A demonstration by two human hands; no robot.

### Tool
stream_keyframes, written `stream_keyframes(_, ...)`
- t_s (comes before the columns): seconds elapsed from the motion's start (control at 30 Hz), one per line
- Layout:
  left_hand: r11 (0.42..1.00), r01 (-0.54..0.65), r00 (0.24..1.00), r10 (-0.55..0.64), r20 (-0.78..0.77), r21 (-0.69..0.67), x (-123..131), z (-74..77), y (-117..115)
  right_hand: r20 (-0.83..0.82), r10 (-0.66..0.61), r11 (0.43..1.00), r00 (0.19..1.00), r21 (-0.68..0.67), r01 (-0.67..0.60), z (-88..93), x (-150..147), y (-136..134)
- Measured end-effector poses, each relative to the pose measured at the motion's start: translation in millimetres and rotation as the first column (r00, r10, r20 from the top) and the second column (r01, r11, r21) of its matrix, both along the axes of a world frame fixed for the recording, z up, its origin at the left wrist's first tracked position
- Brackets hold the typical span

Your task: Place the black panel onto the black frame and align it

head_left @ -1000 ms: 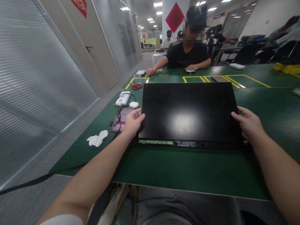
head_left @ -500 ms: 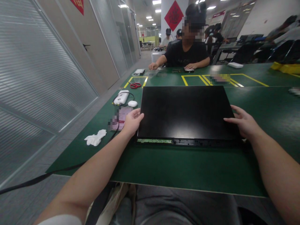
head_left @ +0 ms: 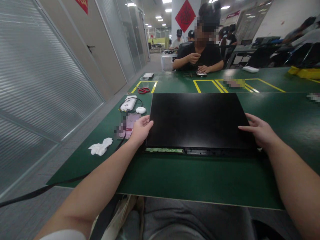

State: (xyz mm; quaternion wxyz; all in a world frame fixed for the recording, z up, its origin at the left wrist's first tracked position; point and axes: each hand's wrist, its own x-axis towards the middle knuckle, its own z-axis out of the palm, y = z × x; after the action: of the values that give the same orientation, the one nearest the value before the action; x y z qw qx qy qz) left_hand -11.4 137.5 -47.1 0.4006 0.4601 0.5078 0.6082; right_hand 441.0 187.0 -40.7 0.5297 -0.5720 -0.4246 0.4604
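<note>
A black flat display panel (head_left: 197, 120) is held face up just over the green table (head_left: 200, 180). Along its near edge run a green circuit board strip (head_left: 164, 150) and a dark lower border. My left hand (head_left: 142, 130) grips the panel's left side, thumb on the front edge. On the right side my right hand (head_left: 258, 130) has its thumb over the screen face and fingers round the edge. The fingertips under the panel are hidden, and whether its underside touches the table I cannot tell.
Left of the panel lie a phone (head_left: 132, 123), a white power bank (head_left: 128, 103) with a cable, a white oval case (head_left: 140, 110) and crumpled tissue (head_left: 100, 146). Red-handled scissors (head_left: 144, 90) lie farther back. Across the table sits a person (head_left: 195, 53) in black.
My hands keep their hold and the panel barely shifts, its sheen dimmer. The person opposite has raised one hand from the table to chest height.
</note>
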Motion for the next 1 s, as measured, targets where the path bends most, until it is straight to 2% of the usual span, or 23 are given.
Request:
stream_keyframes(0.17, 1.000, -0.006, 0.999, 0.007, 0.037, -0.016, 1, 1.2, -1, 0.016, -0.067, 0.998, 0.998, -0.021, 0.067, -3.5, 3, 4)
stream_keyframes(0.27, 0.999, 0.028, 0.997, -0.026, 0.069, -0.028, 2, 4.6, -4, 0.020, -0.044, 0.998, 0.999, -0.039, 0.045, -1.9, 2, 2)
stream_keyframes(0.47, 0.999, 0.047, 0.999, -0.047, -0.024, 0.010, 5, 9.5, -7, 0.050, -0.036, 0.999, 0.998, -0.016, 0.037, 4.2, -5, -4)
stream_keyframes(0.83, 0.994, 0.095, 0.991, -0.090, -0.103, 0.050, 4, 5.3, -5, 0.085, 0.018, 1.000, 0.996, 0.012, -0.019, 1.2, -1, -2)
stream_keyframes(0.9, 0.998, 0.055, 0.987, -0.048, -0.153, 0.042, 2, 3.1, -5, 0.078, 0.016, 1.000, 0.997, -0.005, -0.016, 1.3, -2, -2)
stream_keyframes(1.0, 0.996, -0.078, 0.963, 0.084, -0.258, 0.032, -4, -1.2, -3, 0.050, -0.001, 0.999, 0.999, -0.040, 0.003, 2.6, -3, -2)
